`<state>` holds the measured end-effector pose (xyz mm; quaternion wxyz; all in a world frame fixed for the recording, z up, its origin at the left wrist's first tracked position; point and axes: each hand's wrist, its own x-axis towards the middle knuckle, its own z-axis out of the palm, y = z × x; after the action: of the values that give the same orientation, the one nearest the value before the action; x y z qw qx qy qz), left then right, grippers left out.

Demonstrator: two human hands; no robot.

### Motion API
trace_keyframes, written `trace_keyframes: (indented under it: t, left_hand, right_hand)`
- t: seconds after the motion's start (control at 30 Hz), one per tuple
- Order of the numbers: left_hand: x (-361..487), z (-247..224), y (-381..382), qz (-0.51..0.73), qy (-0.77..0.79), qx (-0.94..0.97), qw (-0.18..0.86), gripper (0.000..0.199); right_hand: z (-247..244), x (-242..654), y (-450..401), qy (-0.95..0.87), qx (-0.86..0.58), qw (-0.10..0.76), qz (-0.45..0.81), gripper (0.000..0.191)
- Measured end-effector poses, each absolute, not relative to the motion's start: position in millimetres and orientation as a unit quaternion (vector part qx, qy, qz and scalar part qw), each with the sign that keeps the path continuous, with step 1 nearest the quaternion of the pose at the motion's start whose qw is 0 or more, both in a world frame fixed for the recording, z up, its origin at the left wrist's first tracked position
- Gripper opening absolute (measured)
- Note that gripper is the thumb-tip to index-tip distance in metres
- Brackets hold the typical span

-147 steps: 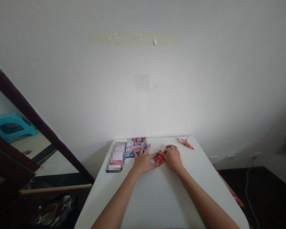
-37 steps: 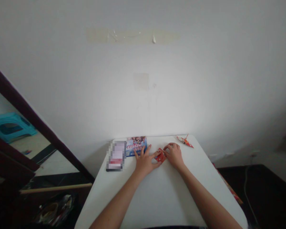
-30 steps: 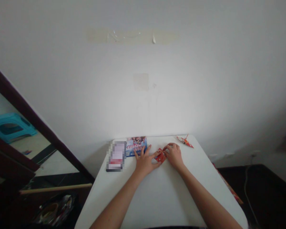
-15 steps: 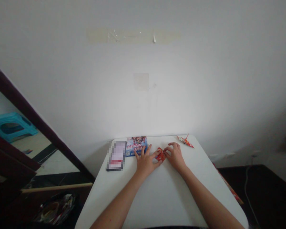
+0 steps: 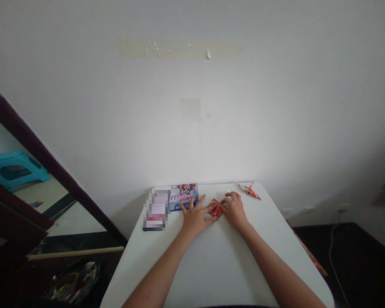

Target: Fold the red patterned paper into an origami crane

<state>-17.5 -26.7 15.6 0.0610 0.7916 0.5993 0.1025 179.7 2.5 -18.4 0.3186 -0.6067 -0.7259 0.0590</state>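
Note:
A small piece of red patterned folded paper (image 5: 215,210) lies on the white table (image 5: 224,265) between my hands. My left hand (image 5: 194,219) has its thumb and index finger on the paper's left and near edges, holding it against the tabletop. Its other fingers are spread, some over the edge of a blue printed leaflet (image 5: 179,194). From the right, my right hand (image 5: 235,210) pinches the paper's right corner with thumb and index finger. Past that hand, near the back edge, a red and white folded paper crane (image 5: 250,191) rests on the table.
A phone (image 5: 157,209) with a blurred screen lies left of the leaflet. The wall (image 5: 192,149) rises directly behind the table. On the left leans a dark-framed mirror (image 5: 67,179) reflecting a blue stool, and a dark bag (image 5: 73,280) is below it.
Both hands stay at the paper with almost no shift. The red paper's right side looks slightly more raised and turned under the right fingertips.

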Motion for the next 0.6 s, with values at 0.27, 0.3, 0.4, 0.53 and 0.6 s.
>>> trace_keyframes:
  t: [0.27, 0.3, 0.4, 0.53, 0.6]
  left_hand:
    - [-20.2, 16.1, -24.3, 0.101, 0.595, 0.795, 0.065, 0.051]
    - [-19.9, 16.3, -24.6, 0.098, 0.597, 0.794, 0.066, 0.052]
    - [-19.4, 17.2, -25.6, 0.091, 0.603, 0.790, 0.064, 0.053]
    - [-19.3, 17.3, -26.1, 0.091, 0.603, 0.790, 0.061, 0.053]
    - [-19.2, 16.5, -26.1, 0.098, 0.600, 0.791, 0.060, 0.053]
  right_hand:
    - [-18.5, 181.8, 1.2, -0.737, -0.605, 0.295, 0.063, 0.012]
    - [-18.4, 182.5, 1.3, -0.738, -0.605, 0.293, 0.065, 0.012]
    - [-17.5, 184.3, 0.8, -0.742, -0.601, 0.287, 0.069, 0.013]
    - [-17.2, 186.0, -0.8, -0.749, -0.593, 0.286, 0.071, 0.015]
    - [-17.7, 186.4, -1.3, -0.752, -0.588, 0.289, 0.068, 0.017]
